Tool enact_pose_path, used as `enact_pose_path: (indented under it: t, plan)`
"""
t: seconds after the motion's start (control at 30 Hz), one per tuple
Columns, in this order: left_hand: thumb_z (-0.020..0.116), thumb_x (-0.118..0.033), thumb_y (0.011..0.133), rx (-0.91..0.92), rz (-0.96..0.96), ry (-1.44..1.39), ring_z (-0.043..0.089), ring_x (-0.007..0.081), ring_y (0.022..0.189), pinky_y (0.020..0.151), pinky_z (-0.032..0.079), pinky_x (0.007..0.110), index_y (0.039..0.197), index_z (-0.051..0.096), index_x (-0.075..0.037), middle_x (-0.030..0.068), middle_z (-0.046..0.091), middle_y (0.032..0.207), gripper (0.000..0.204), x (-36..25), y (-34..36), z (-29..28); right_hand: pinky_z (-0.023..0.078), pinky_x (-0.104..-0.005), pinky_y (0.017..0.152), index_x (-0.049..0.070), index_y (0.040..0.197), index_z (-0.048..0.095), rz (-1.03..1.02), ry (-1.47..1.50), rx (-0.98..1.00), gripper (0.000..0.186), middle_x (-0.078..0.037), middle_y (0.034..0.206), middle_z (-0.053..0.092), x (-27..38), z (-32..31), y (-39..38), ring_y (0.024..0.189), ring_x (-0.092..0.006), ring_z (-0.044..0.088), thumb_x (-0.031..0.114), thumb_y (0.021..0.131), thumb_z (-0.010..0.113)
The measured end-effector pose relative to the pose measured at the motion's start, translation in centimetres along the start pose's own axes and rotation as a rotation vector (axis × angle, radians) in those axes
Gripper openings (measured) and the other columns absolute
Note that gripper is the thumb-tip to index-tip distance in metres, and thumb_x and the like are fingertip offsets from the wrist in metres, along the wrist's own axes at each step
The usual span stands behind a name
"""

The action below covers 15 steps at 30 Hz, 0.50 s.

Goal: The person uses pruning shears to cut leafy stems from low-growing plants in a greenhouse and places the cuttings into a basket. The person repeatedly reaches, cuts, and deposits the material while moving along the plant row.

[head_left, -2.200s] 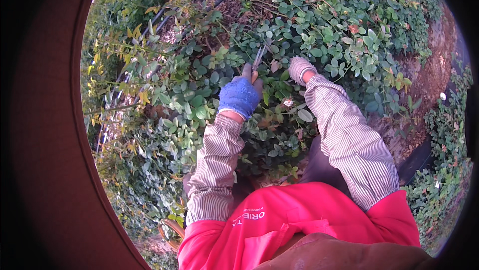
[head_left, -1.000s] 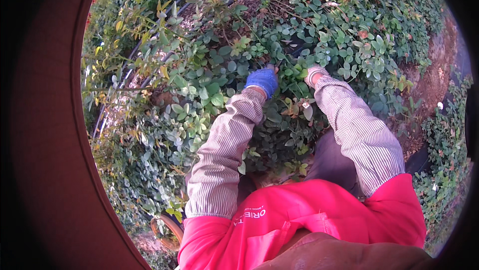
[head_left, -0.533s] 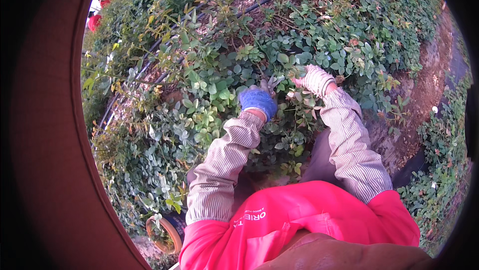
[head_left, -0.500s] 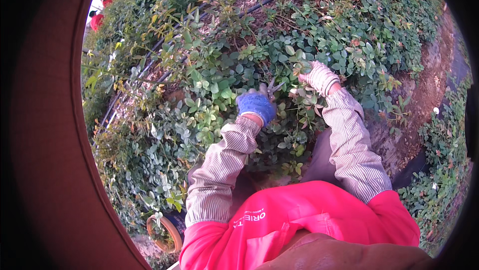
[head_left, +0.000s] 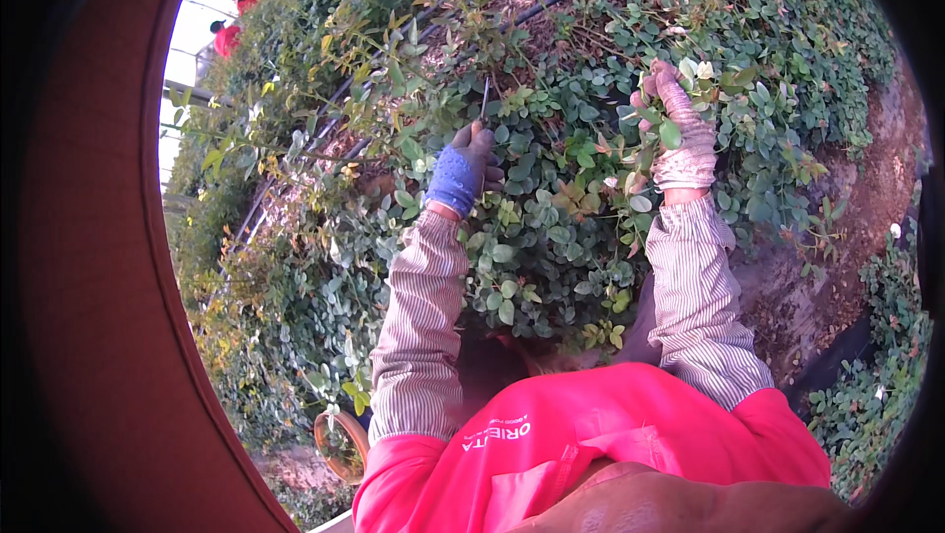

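My left hand, in a blue and grey work glove, is closed around a pair of pruning shears. Their narrow metal tip points away from me over the foliage; the handles are hidden in the fist. To the right, my right hand wears a pale, soiled glove and is raised over the leaves. Its fingers are bent round a leafy stem, with leaves showing beside the fingers and palm. Dense green rose-like bushes spread beneath and between both hands.
Dark irrigation hoses run through the bed beyond the bushes. An orange-rimmed container with cuttings stands at lower left. Bare soil forms a path on the right. Two people in red are far off at upper left.
My left hand has moved left and slightly farther away with the shears. The right hand has shifted right, lifting the stem, so the gap between my hands is wider.
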<state>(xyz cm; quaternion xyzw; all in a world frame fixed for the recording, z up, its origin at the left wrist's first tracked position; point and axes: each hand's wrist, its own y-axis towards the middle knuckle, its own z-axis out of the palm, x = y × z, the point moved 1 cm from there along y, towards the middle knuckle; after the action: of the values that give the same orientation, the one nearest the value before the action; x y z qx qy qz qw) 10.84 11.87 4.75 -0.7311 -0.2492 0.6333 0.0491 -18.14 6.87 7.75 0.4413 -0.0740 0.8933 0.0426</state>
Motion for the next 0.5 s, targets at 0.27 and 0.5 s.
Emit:
enact_pose_path:
  t: [0.27,0.5]
  plan:
    - [0.049,-0.04,0.098,-0.022,-0.205,0.165,0.067,0.0335,0.068,0.053,0.058,0.046,0.135,0.047,-0.007,0.0186,0.06,0.105,0.049,-0.6,12.5,3.3,0.047,-0.0225,0.057,0.01,0.114,0.067,0.074,-0.092,0.094,0.033,0.001,0.088,0.067,0.6,-1.0,-0.1,0.074,-0.0123,0.067,0.034,0.091,0.071]
    - [0.046,-0.038,0.1,0.026,0.006,0.628,0.065,0.0318,0.062,0.052,0.057,0.047,0.123,0.052,-0.004,0.0129,0.063,0.086,0.041,1.1,14.5,3.6,0.05,-0.0239,0.058,0.008,0.111,0.068,0.126,-0.07,0.093,0.029,0.0,0.085,0.068,0.0,-1.0,0.8,0.072,-0.0125,0.067,0.03,0.092,0.071]
